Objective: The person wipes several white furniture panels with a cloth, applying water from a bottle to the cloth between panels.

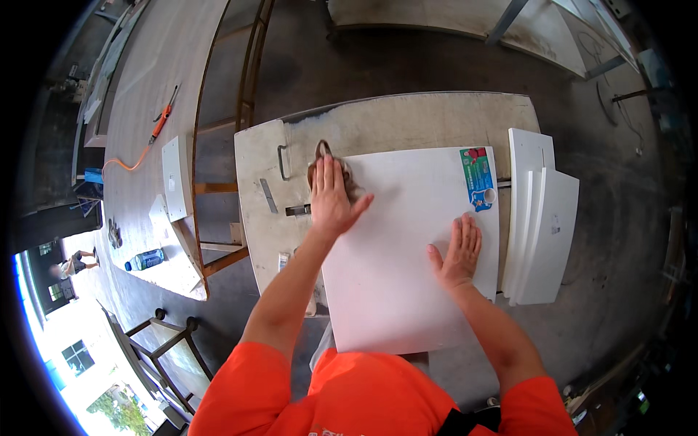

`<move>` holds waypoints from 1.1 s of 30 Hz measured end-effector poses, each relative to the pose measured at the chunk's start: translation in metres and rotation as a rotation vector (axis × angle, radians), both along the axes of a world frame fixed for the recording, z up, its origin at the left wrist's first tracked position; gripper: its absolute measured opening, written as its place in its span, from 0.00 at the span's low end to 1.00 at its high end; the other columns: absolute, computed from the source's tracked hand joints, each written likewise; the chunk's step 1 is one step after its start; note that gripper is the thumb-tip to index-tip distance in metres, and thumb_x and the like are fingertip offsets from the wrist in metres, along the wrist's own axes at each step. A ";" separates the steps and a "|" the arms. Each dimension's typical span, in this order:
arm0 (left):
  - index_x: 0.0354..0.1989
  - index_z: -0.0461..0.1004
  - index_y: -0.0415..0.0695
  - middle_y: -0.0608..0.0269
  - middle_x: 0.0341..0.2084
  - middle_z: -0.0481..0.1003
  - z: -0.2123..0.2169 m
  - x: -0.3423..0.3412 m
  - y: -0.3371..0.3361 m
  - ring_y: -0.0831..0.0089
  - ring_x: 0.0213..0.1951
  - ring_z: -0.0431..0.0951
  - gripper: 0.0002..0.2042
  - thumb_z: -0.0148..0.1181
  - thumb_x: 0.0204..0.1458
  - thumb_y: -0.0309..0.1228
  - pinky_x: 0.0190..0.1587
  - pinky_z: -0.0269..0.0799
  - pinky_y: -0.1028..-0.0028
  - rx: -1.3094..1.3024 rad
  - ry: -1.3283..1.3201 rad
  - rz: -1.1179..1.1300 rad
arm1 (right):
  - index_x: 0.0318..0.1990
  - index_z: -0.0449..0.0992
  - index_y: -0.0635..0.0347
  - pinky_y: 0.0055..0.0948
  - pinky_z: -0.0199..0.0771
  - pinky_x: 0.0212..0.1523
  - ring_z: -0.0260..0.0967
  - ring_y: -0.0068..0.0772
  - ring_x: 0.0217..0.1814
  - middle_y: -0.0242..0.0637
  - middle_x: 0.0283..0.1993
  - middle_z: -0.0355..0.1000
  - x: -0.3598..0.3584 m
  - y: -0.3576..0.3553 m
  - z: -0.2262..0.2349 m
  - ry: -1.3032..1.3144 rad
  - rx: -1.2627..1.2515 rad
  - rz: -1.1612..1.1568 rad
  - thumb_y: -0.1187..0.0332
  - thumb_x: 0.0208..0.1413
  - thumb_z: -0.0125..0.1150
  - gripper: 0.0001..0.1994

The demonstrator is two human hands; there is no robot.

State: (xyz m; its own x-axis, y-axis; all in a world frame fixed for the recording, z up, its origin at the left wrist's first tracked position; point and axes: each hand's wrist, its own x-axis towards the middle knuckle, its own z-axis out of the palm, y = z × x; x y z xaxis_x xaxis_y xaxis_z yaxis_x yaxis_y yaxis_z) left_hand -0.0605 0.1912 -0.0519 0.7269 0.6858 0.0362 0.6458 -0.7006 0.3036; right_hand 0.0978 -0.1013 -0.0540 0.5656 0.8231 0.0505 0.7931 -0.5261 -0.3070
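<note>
One white board (400,254) lies flat on the desk (407,116) in front of the person, its longer side seeming to run away from the body. At its far left corner, a brown cloth (351,187) sits right under the left hand (332,196), bunching out past both sides of the fingers; those are straight and together, thumb spread, pressing rather than gripping, as far as I can tell. The right hand (458,258) rests flat and open near the board's right edge, holding nothing, well apart from the cloth. Just beyond its fingertips is a colourful card (478,178) on the far right corner, so the right hand is the nearer one to it. Between cloth and card, the board's surface looks unobstructed. Off the left edge I see a metal strip (268,195) and a dark handle (282,163); off the right, overlapping white panels (552,225).
</note>
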 end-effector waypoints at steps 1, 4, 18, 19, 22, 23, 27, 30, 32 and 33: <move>0.72 0.53 0.26 0.37 0.74 0.52 0.006 0.015 0.022 0.45 0.77 0.46 0.53 0.58 0.54 0.64 0.77 0.42 0.52 -0.009 0.041 0.033 | 0.71 0.56 0.71 0.59 0.35 0.79 0.40 0.60 0.82 0.58 0.78 0.48 -0.004 0.002 -0.003 -0.006 0.006 0.005 0.46 0.60 0.60 0.42; 0.73 0.51 0.25 0.36 0.75 0.49 0.001 0.003 -0.002 0.42 0.77 0.44 0.53 0.57 0.56 0.63 0.77 0.40 0.52 -0.059 0.014 0.076 | 0.71 0.57 0.70 0.60 0.36 0.79 0.41 0.60 0.82 0.57 0.78 0.49 0.003 -0.008 0.003 0.011 -0.038 0.050 0.47 0.59 0.61 0.42; 0.74 0.44 0.23 0.30 0.76 0.40 0.009 -0.056 -0.126 0.39 0.78 0.35 0.63 0.53 0.50 0.73 0.78 0.30 0.48 -0.192 0.195 -0.038 | 0.71 0.56 0.69 0.59 0.38 0.79 0.42 0.58 0.82 0.56 0.78 0.49 0.009 -0.009 0.008 -0.009 -0.054 0.078 0.47 0.58 0.62 0.42; 0.74 0.44 0.23 0.30 0.76 0.41 0.004 -0.059 -0.115 0.39 0.78 0.37 0.62 0.54 0.51 0.72 0.78 0.31 0.49 -0.161 0.150 -0.006 | 0.71 0.57 0.69 0.59 0.38 0.79 0.42 0.58 0.82 0.56 0.78 0.49 0.009 -0.008 0.008 -0.013 -0.042 0.082 0.47 0.59 0.61 0.42; 0.73 0.48 0.23 0.31 0.75 0.45 0.003 -0.031 -0.014 0.38 0.77 0.42 0.56 0.53 0.55 0.68 0.77 0.35 0.50 -0.031 0.079 0.218 | 0.71 0.57 0.69 0.60 0.38 0.78 0.42 0.58 0.82 0.55 0.78 0.49 0.004 0.002 0.009 -0.027 -0.003 0.119 0.47 0.59 0.61 0.42; 0.73 0.48 0.23 0.31 0.75 0.45 0.005 -0.016 0.000 0.39 0.77 0.42 0.56 0.53 0.56 0.68 0.77 0.35 0.49 -0.052 0.094 0.232 | 0.71 0.57 0.69 0.60 0.39 0.78 0.42 0.58 0.82 0.55 0.78 0.49 0.006 0.003 0.010 -0.040 0.003 0.126 0.47 0.59 0.61 0.42; 0.73 0.45 0.22 0.27 0.74 0.44 -0.003 -0.058 -0.079 0.36 0.77 0.38 0.59 0.53 0.54 0.70 0.77 0.33 0.45 -0.055 0.094 0.120 | 0.71 0.57 0.69 0.60 0.39 0.78 0.42 0.59 0.82 0.55 0.78 0.49 0.009 -0.008 0.007 -0.016 -0.026 0.113 0.48 0.59 0.61 0.41; 0.72 0.46 0.21 0.27 0.74 0.45 0.009 -0.075 -0.104 0.35 0.77 0.38 0.58 0.55 0.54 0.69 0.77 0.34 0.45 -0.078 0.116 0.070 | 0.71 0.57 0.69 0.59 0.39 0.78 0.43 0.58 0.82 0.55 0.78 0.49 0.011 -0.010 0.009 -0.007 -0.024 0.105 0.48 0.59 0.61 0.41; 0.72 0.47 0.21 0.28 0.74 0.47 0.006 -0.047 -0.039 0.37 0.77 0.40 0.57 0.54 0.55 0.68 0.77 0.35 0.47 -0.062 0.058 0.180 | 0.71 0.57 0.68 0.59 0.39 0.78 0.43 0.58 0.82 0.55 0.78 0.49 0.007 -0.003 0.010 -0.008 0.003 0.120 0.48 0.59 0.61 0.41; 0.72 0.48 0.21 0.29 0.74 0.49 0.007 -0.038 -0.013 0.38 0.77 0.41 0.56 0.54 0.56 0.67 0.77 0.35 0.48 -0.034 0.039 0.216 | 0.71 0.57 0.68 0.60 0.39 0.78 0.43 0.59 0.81 0.55 0.78 0.50 0.001 0.000 0.009 -0.003 0.009 0.129 0.48 0.59 0.62 0.41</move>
State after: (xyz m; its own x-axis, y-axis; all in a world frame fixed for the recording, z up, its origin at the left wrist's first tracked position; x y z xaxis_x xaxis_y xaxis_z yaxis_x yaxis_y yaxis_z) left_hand -0.0987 0.1785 -0.0452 0.5631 0.8262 -0.0147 0.7915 -0.5342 0.2968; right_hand 0.0986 -0.1015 -0.0454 0.4551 0.8884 0.0593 0.8548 -0.4173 -0.3086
